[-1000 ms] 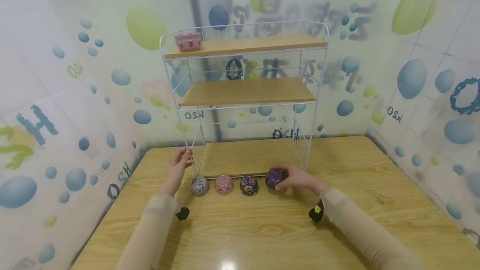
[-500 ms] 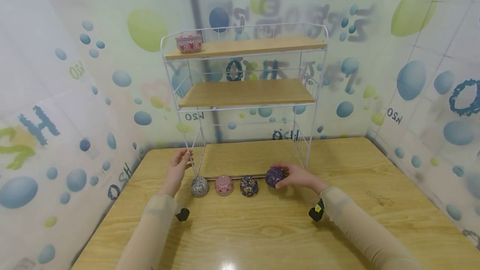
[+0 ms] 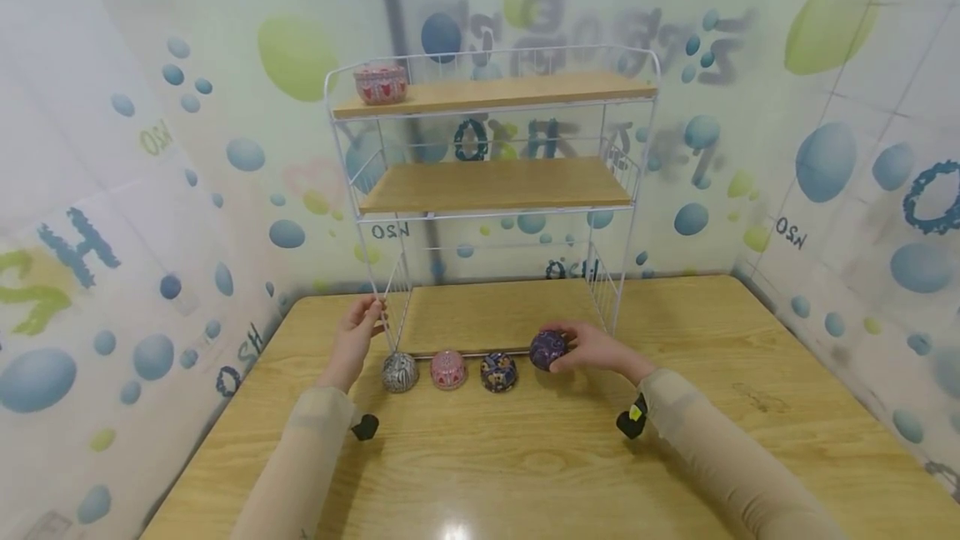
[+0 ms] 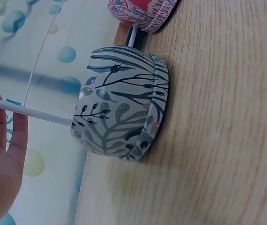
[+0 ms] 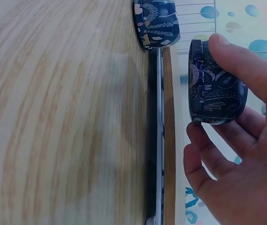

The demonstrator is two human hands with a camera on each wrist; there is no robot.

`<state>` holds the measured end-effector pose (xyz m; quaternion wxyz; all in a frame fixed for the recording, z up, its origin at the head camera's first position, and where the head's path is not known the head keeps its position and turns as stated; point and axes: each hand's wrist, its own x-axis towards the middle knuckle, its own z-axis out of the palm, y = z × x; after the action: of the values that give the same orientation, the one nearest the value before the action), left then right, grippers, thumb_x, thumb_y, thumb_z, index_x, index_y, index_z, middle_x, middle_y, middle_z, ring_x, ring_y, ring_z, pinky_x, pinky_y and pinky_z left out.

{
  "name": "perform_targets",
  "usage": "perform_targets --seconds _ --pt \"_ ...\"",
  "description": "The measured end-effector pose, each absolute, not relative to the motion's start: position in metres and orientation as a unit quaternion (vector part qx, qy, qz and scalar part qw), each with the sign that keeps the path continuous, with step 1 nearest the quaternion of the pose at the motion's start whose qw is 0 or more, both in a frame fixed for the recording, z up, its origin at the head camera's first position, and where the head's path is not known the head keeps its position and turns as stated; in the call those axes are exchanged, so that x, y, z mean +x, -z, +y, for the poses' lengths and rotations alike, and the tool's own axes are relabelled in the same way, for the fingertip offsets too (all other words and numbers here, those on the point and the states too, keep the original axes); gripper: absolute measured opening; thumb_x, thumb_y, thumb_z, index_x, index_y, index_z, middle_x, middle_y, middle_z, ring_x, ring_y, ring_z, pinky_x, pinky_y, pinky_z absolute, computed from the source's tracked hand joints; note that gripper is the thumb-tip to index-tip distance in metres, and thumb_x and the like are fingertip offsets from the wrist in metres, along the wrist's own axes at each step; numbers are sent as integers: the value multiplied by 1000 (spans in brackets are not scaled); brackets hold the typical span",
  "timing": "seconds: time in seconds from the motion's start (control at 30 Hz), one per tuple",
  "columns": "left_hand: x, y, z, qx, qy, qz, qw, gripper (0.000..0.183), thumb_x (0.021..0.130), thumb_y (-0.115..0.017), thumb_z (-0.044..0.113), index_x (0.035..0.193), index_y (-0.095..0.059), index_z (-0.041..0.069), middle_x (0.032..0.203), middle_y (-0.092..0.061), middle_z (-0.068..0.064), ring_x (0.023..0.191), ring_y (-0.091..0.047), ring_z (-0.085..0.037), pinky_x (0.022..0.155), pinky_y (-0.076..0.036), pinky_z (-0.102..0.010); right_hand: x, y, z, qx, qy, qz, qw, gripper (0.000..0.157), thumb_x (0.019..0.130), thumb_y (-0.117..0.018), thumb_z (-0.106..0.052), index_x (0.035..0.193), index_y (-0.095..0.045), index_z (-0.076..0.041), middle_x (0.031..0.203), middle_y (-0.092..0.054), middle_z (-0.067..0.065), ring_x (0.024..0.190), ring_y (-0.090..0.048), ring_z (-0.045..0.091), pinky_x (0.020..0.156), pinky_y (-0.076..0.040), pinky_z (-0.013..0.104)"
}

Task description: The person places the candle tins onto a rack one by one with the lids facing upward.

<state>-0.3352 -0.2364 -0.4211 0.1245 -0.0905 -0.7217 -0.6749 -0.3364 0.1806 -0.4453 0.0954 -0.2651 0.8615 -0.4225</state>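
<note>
1/5 up: red tin (image 3: 381, 86) on rack (image 3: 495, 184). Purple tin (image 3: 546, 351) off bench (image 3: 480, 457), pinched by right hand (image 3: 598, 350) fingers. Three tins (image 3: 448, 370) still down. Left hand (image 3: 354, 340) fingers grip rack.

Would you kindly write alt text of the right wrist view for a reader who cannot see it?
A person's right hand holds a small dark patterned container clear of the wooden table, in a picture turned sideways. Another dark container with pale patches stands on the table in front of the shelf, with a pale, blue-spotted backdrop behind.
</note>
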Motion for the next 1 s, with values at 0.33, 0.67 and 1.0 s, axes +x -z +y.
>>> perform_targets --seconds 0.33,0.67,1.0 --pt "-344 431 -241 -80 670 -727 122 29 103 -47 23 117 -53 -2 103 -56 4 97 -53 -19 90 -50 -36 -337 442 180 -263 434 856 99 72 77 -82 -25 138 -50 -3 124 -57 18 106 -56 33 82 -53 40" --pt "-325 410 -231 -91 664 -732 121 20 105 -45 15 114 -54 -1 100 -55 7 102 -51 -32 95 -47 -49 -338 440 179 -262 448 850 92 71 77 -83 -26 137 -51 -4 121 -59 16 104 -57 30 80 -54 38" --pt "-332 417 -234 -86 678 -720 123 19 104 -45 14 113 -54 -1 112 -52 -19 99 -52 -26 97 -45 -53 -339 438 178 -260 458 847 78 67 79 -82 -24 135 -51 -2 123 -58 18 106 -58 32 81 -54 39"
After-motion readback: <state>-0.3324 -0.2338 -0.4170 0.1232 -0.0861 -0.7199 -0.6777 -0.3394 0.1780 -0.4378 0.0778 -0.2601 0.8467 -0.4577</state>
